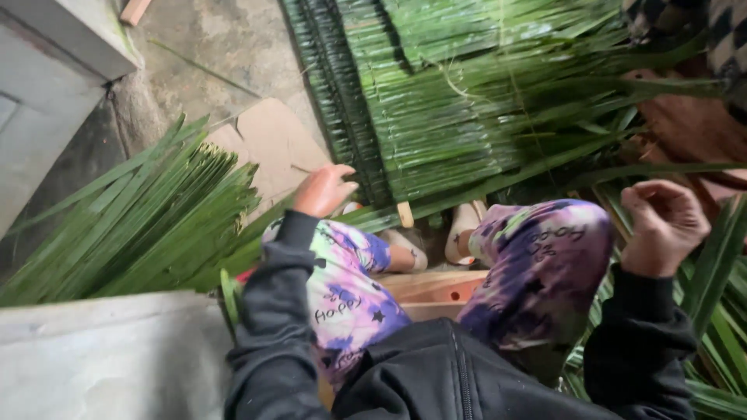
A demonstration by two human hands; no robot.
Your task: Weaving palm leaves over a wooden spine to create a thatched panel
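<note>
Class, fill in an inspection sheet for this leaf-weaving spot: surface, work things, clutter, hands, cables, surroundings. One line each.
Surface: rough concrete floor, partly covered by a flat cardboard piece.
Work things: woven palm-leaf panel lies ahead of the knees; loose leaf bundle fans out on the left; more leaves on the right.
Clutter: small wooden peg at the panel's near edge.
Hands: left hand reaches toward the panel's near edge, fingers curled, holding nothing clearly visible; right hand raised, loosely closed, contents cannot be told.
Cables: nothing seen.
Surroundings: grey concrete block upper left; pale slab lower left; checked cloth upper right.
</note>
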